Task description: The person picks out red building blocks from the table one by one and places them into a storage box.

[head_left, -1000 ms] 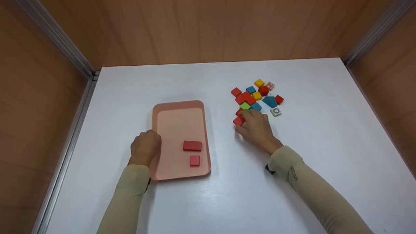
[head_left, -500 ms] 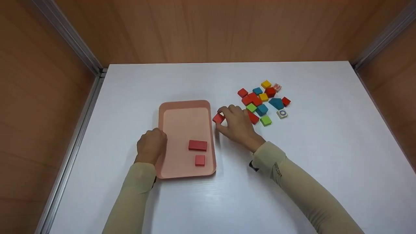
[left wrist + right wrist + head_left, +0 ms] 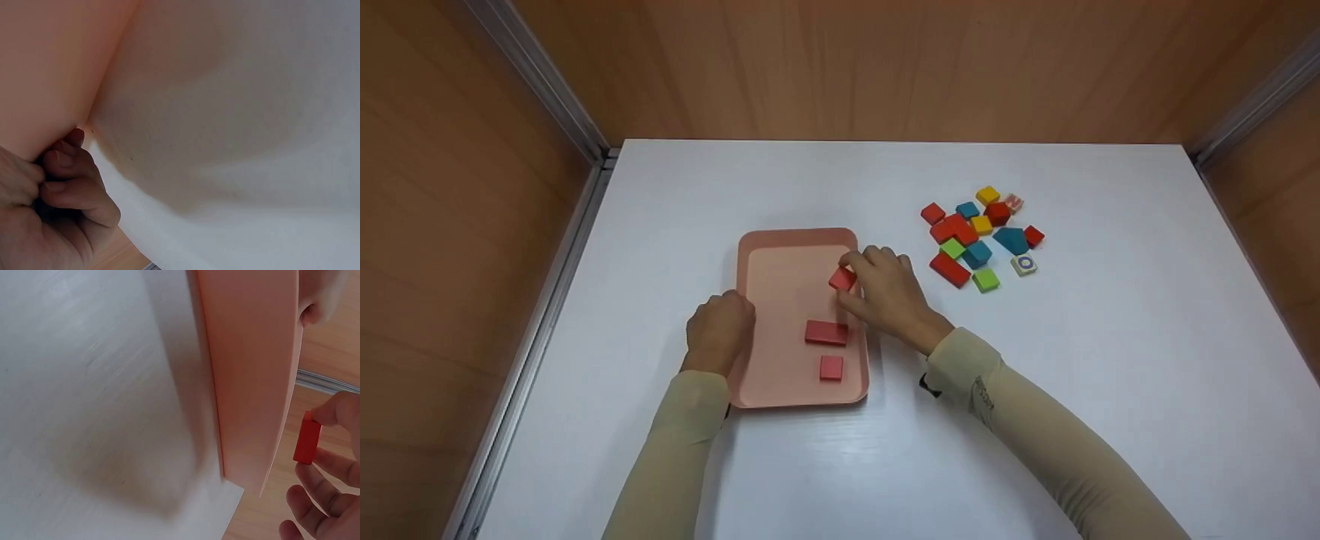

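Note:
A pink tray (image 3: 784, 300) lies on the white table, and my left hand (image 3: 720, 328) grips its left rim. In the left wrist view, the curled fingers (image 3: 76, 194) meet the tray's edge. My right hand (image 3: 887, 292) pinches a small red block (image 3: 841, 279) between thumb and fingertips, over the right side of the tray. The right wrist view has the same red block (image 3: 307, 439) raised above the tray's side wall (image 3: 247, 365). Inside the tray rest a long red block (image 3: 826, 332) and, nearer the front, a square red block (image 3: 831, 367).
Right of the tray lies a loose cluster of blocks, among them a long red block (image 3: 949, 269), a green block (image 3: 985, 280), a blue pentagon (image 3: 1011, 240) and a white block with a ring mark (image 3: 1024, 265). Wooden panels (image 3: 847, 67) enclose the table's back and sides.
My right hand has picked the red block from the front of the cluster and carried it left, over the tray. The left hand has kept its grip on the rim.

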{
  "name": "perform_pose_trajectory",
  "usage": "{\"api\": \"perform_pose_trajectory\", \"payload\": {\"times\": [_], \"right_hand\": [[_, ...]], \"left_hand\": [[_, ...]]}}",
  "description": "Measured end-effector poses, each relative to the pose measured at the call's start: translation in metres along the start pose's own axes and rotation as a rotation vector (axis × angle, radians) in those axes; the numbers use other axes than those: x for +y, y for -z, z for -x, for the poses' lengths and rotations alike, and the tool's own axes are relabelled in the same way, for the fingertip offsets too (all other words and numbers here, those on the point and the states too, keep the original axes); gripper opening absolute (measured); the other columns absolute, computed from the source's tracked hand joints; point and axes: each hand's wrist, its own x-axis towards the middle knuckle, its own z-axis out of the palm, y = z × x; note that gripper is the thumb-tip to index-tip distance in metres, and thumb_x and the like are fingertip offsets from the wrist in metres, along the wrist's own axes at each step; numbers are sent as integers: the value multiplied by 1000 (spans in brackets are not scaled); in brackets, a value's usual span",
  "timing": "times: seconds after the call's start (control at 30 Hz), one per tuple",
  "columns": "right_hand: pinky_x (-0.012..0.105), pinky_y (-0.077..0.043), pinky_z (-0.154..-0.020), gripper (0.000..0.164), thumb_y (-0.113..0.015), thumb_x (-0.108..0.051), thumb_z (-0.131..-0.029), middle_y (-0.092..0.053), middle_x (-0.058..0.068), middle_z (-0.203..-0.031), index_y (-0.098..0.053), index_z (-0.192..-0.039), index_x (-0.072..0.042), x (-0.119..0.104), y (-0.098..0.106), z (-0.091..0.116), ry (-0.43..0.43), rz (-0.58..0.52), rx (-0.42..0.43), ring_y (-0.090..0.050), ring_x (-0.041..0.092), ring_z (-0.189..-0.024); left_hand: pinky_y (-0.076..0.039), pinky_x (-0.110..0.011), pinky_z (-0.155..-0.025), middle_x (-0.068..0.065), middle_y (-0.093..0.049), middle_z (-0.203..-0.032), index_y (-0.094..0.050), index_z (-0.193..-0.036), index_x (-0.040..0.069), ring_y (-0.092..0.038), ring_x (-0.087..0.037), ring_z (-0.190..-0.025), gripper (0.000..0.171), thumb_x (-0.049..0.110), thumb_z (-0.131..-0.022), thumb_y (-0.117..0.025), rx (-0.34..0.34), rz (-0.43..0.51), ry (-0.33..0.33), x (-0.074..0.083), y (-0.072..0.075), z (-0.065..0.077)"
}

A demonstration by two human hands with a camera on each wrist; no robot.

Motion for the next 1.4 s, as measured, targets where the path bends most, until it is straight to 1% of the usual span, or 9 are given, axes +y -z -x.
{"api": "perform_pose_trajectory", "payload": {"times": [0.1, 0.2, 0.33, 0.57, 0.8, 0.97, 1.07, 1.23, 1.4], "right_hand": [[37, -42, -82, 46, -75, -35, -88, -61, 4, -111, -59, -127, -16, 0, -3, 0, -3, -3, -21, -52, 20, -98], [37, -41, -83, 44, -74, -36, -88, -61, 4, -112, -60, -126, -17, 1, -7, 0, -9, -12, -57, -52, 20, -98], [38, -40, -82, 42, -74, -37, -88, -59, 2, -108, -61, -123, -17, 2, -14, 1, -16, -17, -107, -51, 20, -97], [40, -38, -84, 41, -74, -38, -89, -59, 1, -104, -61, -122, -19, 2, -22, 2, -12, -9, -153, -49, 20, -97], [42, -37, -85, 37, -72, -35, -91, -58, 2, -106, -62, -123, -19, 3, -26, 1, -4, 9, -205, -48, 21, -97], [42, -38, -85, 35, -71, -34, -92, -60, 1, -107, -63, -123, -19, 3, -27, 0, -3, 10, -225, -49, 21, -97], [42, -38, -84, 35, -71, -34, -92, -60, 2, -107, -63, -123, -19, 3, -28, -1, 0, 8, -229, -50, 21, -96], [44, -39, -85, 36, -71, -36, -93, -61, 2, -107, -64, -123, -18, 2, -27, 0, -2, 17, -229, -51, 21, -96], [42, -41, -84, 37, -70, -38, -93, -62, 0, -106, -64, -124, -18, 2, -25, 0, -15, 5, -231, -51, 20, -95]], "left_hand": [[-55, -47, -67, -23, -62, -89, -58, -101, -8, -63, -29, -77, 15, 2, -102, -47, -2, -31, -19, 1, 0, 0], [-56, -48, -66, -24, -63, -89, -57, -100, -9, -66, -34, -80, 16, 3, -103, -46, -3, -50, -30, 2, 0, 0], [-56, -50, -65, -24, -65, -90, -58, -98, -8, -68, -38, -83, 22, 6, -104, -43, 9, -27, -16, 2, 0, 0], [-56, -47, -65, -20, -63, -86, -59, -101, -8, -65, -30, -75, 15, 3, -102, -50, -7, -107, -43, 2, 0, 1], [-56, -47, -68, -21, -65, -90, -59, -101, -6, -63, -28, -75, 27, 14, -106, -41, 12, 35, 45, 2, 0, -1], [-55, -47, -68, -21, -66, -93, -59, -102, -5, -63, -28, -75, 33, 18, -107, -37, 10, 62, 75, 2, 0, -2], [-55, -46, -68, -22, -66, -94, -60, -101, -5, -63, -28, -75, 35, 20, -107, -35, 17, 73, 81, 1, 0, -1], [-55, -46, -68, -22, -66, -95, -59, -101, -4, -64, -29, -77, 33, 18, -107, -35, 11, 63, 69, 0, 0, -1], [-54, -47, -69, -22, -65, -94, -58, -102, -5, -63, -30, -78, 32, 17, -106, -36, -4, 54, 70, 0, 1, -1]]}}
